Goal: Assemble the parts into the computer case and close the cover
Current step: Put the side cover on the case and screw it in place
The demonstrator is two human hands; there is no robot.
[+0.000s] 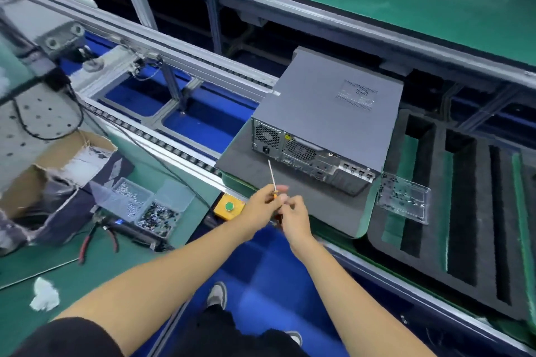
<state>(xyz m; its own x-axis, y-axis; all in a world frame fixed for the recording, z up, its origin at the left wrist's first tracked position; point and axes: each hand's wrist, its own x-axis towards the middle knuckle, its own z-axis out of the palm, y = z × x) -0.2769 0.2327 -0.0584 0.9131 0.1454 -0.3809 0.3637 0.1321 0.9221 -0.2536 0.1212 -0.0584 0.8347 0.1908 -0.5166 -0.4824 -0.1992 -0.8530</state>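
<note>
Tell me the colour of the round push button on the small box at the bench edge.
Green, set in a yellow box; the round push button shows clearly in the head view.

No text, brand or number can be read anywhere. A small yellow label [287,136] sits on the case [333,113] rear panel, but its print is too blurred to read.

The computer case [333,107] is matt grey sheet metal, its rear panel bare perforated steel. It sits on a smooth grey pad [319,209] — beside it, black foam [464,211], coarse and dull. The parts tray [403,200] is clear glossy plastic — the bench [87,275] a matt green mat.
</note>
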